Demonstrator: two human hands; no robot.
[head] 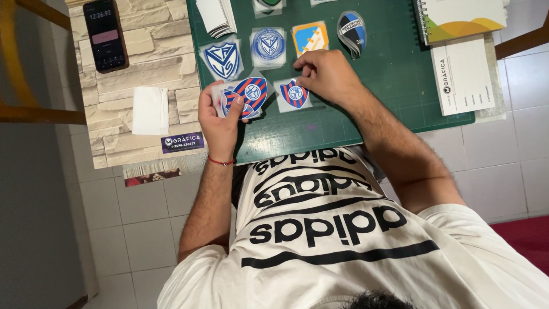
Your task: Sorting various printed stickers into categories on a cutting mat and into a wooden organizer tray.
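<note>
My left hand (218, 117) holds a small fan of red-and-blue striped crest stickers (247, 94) above the near edge of a green cutting mat (400, 74). My right hand (327, 73) rests on the mat with its fingertips pinching the top edge of one more red-and-blue crest sticker (294, 94) that lies flat there. Beyond the hands lie a blue-and-white shield sticker (222, 60), a round blue-and-white crest sticker (269, 44), an orange-and-blue square sticker (310, 38) and a dark oval sticker (351, 31).
A black phone (105, 35) with a lit screen lies on a stone-pattern surface at the left, near a white paper slip (150, 110) and a dark card (182, 142). A spiral notebook (460, 18) and a white printed sheet (462, 75) sit at the mat's right. White backing papers (216, 16) are stacked at the top.
</note>
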